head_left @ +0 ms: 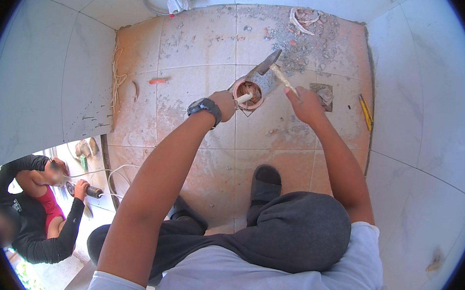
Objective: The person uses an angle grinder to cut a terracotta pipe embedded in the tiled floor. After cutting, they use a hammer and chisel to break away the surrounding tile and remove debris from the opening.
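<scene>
My right hand (pixel 306 105) is wrapped round the pale handle of a hammer (pixel 281 77). The dark hammer head is raised just beyond a grey pipe piece (pixel 268 86) with an orange-pink rim. Brownish bits show inside its round mouth. My left hand (pixel 224 104), below a dark wristwatch (pixel 205 109), is closed at the near left of that rim. From its fingers a short whitish stick-like piece (pixel 244 98) points into the mouth; its far end and exact kind cannot be made out.
Grey rubble (pixel 298 50) and a pale curved strip (pixel 301 25) lie on the far tiles. A square floor opening (pixel 323 95) and a yellow-handled tool (pixel 365 112) are at the right. Cord (pixel 117 77) runs along the left wall. At lower left, another person holds an angle grinder (pixel 93 192).
</scene>
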Available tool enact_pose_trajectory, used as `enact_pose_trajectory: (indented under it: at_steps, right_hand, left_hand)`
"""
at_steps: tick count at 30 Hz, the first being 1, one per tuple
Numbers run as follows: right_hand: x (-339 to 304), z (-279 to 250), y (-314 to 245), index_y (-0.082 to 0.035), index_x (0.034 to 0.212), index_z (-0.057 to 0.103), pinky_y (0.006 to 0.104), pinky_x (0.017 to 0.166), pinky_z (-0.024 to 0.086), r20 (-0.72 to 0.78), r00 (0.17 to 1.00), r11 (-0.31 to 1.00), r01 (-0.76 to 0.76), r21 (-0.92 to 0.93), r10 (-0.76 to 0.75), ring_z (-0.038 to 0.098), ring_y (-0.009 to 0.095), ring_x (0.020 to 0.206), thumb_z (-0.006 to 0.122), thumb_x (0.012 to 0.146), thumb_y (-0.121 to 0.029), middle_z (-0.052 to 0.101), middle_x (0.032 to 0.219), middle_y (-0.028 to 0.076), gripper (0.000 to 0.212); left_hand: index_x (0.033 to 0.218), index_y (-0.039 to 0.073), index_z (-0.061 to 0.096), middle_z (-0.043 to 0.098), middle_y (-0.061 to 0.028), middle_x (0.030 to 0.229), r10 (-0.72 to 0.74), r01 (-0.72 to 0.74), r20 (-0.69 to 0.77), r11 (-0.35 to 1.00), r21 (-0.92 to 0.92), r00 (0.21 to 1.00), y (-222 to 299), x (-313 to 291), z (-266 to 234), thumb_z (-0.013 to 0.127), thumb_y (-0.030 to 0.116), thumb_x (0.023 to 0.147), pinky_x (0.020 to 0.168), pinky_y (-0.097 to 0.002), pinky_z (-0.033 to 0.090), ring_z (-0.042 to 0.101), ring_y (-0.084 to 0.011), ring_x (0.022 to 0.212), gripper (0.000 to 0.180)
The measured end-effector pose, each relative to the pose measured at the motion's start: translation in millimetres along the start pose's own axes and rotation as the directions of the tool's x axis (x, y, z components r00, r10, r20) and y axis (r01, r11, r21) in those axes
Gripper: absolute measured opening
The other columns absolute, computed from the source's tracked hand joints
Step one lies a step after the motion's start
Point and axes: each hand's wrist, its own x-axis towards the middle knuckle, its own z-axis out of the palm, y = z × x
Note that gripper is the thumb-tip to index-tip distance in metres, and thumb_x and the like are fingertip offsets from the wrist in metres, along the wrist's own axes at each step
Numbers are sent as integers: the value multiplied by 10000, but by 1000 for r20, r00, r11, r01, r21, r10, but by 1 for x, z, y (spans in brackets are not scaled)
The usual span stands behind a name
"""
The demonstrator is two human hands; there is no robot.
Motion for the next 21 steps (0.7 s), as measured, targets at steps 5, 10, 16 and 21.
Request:
enact_pose_trajectory:
  at_steps: [5, 10, 16, 21]
  right_hand:
    - [15, -5, -3, 28, 1056, 692, 549, 870, 523, 208, 973, 987, 127, -102, -104, 674, 487, 1007, 506, 1037, -573, 706, 1025, 295, 629]
    - [19, -4, -3, 28, 1056, 705, 543, 879, 528, 174, 984, 1000, -26, 0, 26, 676, 479, 1031, 542, 1022, -564, 706, 1042, 303, 614]
    - [16, -1, -4, 32, 1071, 704, 542, 892, 527, 107, 994, 999, -30, 37, 26, 672, 487, 1036, 552, 1021, -553, 700, 1040, 324, 607]
    - [11, -7, -14, 35, 1085, 699, 544, 887, 528, 247, 968, 989, 75, -129, -42, 675, 488, 1030, 538, 1029, -553, 702, 1049, 321, 612]
  left_hand:
    - [1048, -41, 744, 739, -263, 1002, 55, -72, 102, 981, 179, 993, 7, 11, -17, 530, 364, 1061, 821, -505, 564, 724, -431, 942, 459]
    - [1039, -38, 749, 746, -254, 976, 31, -40, 61, 989, 145, 998, 11, 17, -17, 529, 341, 1051, 799, -493, 573, 734, -412, 900, 438]
    - [1016, -35, 758, 757, -211, 888, 60, -91, 137, 967, 239, 989, 11, 24, -21, 560, 315, 1033, 733, -458, 590, 752, -362, 800, 402]
    - [999, -30, 762, 765, -174, 845, 45, -131, 245, 929, 347, 968, 14, 37, -26, 577, 216, 1004, 647, -424, 592, 753, -299, 736, 307]
